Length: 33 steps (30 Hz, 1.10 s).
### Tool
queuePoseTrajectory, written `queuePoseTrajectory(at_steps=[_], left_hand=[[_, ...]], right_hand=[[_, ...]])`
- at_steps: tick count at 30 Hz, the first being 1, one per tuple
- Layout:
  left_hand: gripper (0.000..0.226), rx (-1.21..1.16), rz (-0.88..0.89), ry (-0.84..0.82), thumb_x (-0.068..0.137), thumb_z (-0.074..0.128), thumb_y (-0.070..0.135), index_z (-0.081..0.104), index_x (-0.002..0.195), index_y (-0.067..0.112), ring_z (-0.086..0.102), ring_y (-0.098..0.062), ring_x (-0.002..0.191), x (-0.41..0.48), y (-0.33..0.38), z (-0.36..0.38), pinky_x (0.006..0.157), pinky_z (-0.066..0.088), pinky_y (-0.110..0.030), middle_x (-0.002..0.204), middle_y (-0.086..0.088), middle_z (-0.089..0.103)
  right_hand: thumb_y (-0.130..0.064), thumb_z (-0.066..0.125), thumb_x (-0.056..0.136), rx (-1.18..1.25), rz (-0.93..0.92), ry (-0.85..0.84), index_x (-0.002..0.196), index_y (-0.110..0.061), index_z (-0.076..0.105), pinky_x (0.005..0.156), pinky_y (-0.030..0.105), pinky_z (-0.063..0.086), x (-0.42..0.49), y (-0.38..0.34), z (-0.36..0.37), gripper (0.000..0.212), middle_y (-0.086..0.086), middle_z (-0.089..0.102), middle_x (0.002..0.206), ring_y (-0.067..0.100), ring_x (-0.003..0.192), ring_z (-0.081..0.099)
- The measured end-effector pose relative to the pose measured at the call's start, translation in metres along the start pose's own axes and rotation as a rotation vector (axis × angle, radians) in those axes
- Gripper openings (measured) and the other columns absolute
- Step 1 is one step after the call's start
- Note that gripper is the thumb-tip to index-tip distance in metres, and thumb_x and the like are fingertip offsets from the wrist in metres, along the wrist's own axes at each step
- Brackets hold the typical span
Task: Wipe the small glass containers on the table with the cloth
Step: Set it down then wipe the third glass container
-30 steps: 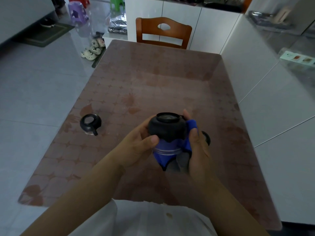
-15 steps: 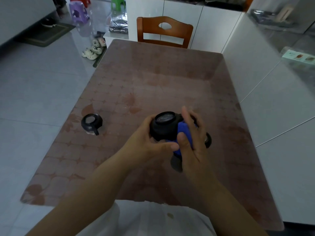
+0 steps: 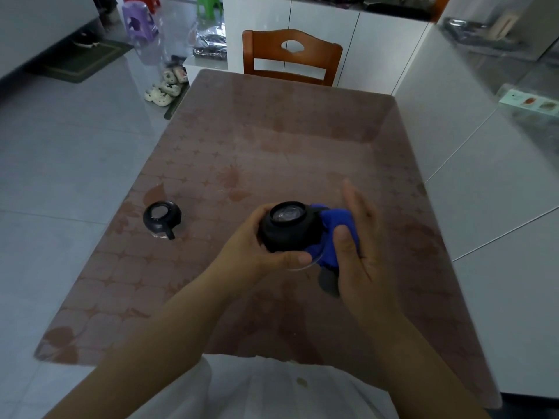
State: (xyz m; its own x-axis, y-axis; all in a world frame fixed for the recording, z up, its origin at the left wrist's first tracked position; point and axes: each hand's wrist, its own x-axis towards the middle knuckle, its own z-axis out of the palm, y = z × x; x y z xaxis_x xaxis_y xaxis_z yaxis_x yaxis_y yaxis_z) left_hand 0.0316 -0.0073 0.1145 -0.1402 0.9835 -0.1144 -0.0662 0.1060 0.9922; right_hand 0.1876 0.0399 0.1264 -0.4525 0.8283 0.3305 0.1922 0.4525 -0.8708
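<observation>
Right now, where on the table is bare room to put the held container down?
The far half of the table, toward the chair, is bare, as is the near left part below the second container. It is crowded only around the hands, the held container and the blue cloth.

Container (image 3: 290,229) between hands, cloth (image 3: 337,234) alongside

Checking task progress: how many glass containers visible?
2. One container is held in the left hand, with the blue cloth pressed on it by the right hand; the other stands on the table, left. More may be hidden.
</observation>
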Motion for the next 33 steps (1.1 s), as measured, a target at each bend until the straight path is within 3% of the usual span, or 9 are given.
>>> queuePoseTrajectory(at_steps=[2,4,10,14,18,23,25,29,33], left_hand=[[0.074,0.006,0.002,-0.022,0.055,0.085,0.02,0.052,0.121,0.026,0.065,-0.005,0.104,0.0,-0.001,0.002,0.086,0.055,-0.025,0.117,0.009,0.064],[0.078,0.023,0.01,-0.04,0.054,0.09,0.025,0.052,0.122,0.027,0.064,-0.008,0.107,0.001,-0.001,0.002,0.088,0.056,-0.03,0.118,0.009,0.065],[0.086,-0.077,0.026,-0.083,0.052,0.086,0.037,0.049,0.129,0.02,0.063,-0.015,0.111,0.001,-0.003,-0.004,0.083,0.055,-0.027,0.126,-0.001,0.061],[0.09,-0.068,0.014,-0.09,0.051,0.088,0.044,0.049,0.129,0.021,0.062,-0.017,0.113,0.002,-0.007,-0.006,0.088,0.055,-0.031,0.127,-0.001,0.06],[0.08,-0.076,0.005,-0.065,0.056,0.085,0.031,0.05,0.128,0.021,0.064,-0.012,0.109,0.005,-0.011,-0.005,0.081,0.054,-0.023,0.125,0.0,0.061],[0.087,-0.076,-0.005,-0.066,0.048,0.089,0.04,0.052,0.125,0.026,0.064,-0.009,0.106,0.008,-0.014,-0.02,0.078,0.053,-0.018,0.121,0.004,0.063],[0.086,-0.081,0.003,-0.147,0.046,0.09,0.04,0.054,0.123,0.028,0.065,-0.009,0.107,0.009,-0.011,-0.024,0.08,0.052,-0.017,0.119,0.007,0.066],[0.08,-0.141,0.028,-0.265,0.047,0.09,0.045,0.057,0.118,0.029,0.064,-0.014,0.11,0.013,-0.005,-0.021,0.085,0.051,-0.022,0.115,0.012,0.068],[0.092,-0.196,0.012,-0.29,0.046,0.092,0.04,0.05,0.123,0.014,0.063,-0.02,0.109,0.02,-0.003,-0.02,0.087,0.053,-0.03,0.115,0.004,0.067]], right_hand=[[-0.06,0.027,0.089,-0.048,-0.003,-0.088,0.133,-0.053,0.029,0.096,-0.005,0.023,0.0,-0.002,0.007,0.045,-0.01,0.011,0.152,-0.014,0.132,0.018],[-0.063,0.027,0.087,0.004,0.017,-0.122,0.125,-0.062,0.036,0.096,-0.004,0.026,0.001,-0.006,0.01,0.039,-0.019,0.007,0.152,-0.007,0.136,0.017],[-0.018,0.035,0.098,0.095,-0.034,-0.047,0.135,-0.041,0.027,0.107,0.008,0.026,0.002,0.002,0.007,0.044,-0.006,0.018,0.154,-0.006,0.139,0.02],[-0.021,0.033,0.099,0.18,0.028,-0.062,0.142,-0.047,0.013,0.109,0.011,0.025,-0.004,0.005,0.007,0.053,-0.009,0.018,0.153,-0.004,0.138,0.021],[-0.027,0.035,0.097,0.258,0.078,-0.077,0.138,-0.056,0.006,0.109,0.023,0.035,-0.007,0.009,0.002,0.059,-0.008,0.019,0.154,0.003,0.139,0.027],[-0.042,0.036,0.096,0.216,0.135,0.071,0.13,-0.06,0.014,0.103,0.03,0.043,0.0,0.013,-0.02,0.045,-0.013,0.033,0.148,0.005,0.133,0.04],[-0.039,0.039,0.091,0.285,0.179,0.084,0.131,-0.051,0.021,0.098,0.02,0.046,0.009,0.011,-0.03,0.045,-0.015,0.038,0.144,0.006,0.131,0.043],[-0.065,0.051,0.078,0.545,0.275,-0.209,0.128,-0.045,0.045,0.094,0.021,0.047,0.028,0.003,-0.028,0.055,-0.015,0.045,0.142,0.009,0.128,0.047],[-0.043,0.049,0.091,0.756,0.392,-0.389,0.131,-0.03,0.051,0.104,0.044,0.038,0.03,0.005,-0.011,0.042,0.003,0.051,0.139,0.027,0.129,0.047]])
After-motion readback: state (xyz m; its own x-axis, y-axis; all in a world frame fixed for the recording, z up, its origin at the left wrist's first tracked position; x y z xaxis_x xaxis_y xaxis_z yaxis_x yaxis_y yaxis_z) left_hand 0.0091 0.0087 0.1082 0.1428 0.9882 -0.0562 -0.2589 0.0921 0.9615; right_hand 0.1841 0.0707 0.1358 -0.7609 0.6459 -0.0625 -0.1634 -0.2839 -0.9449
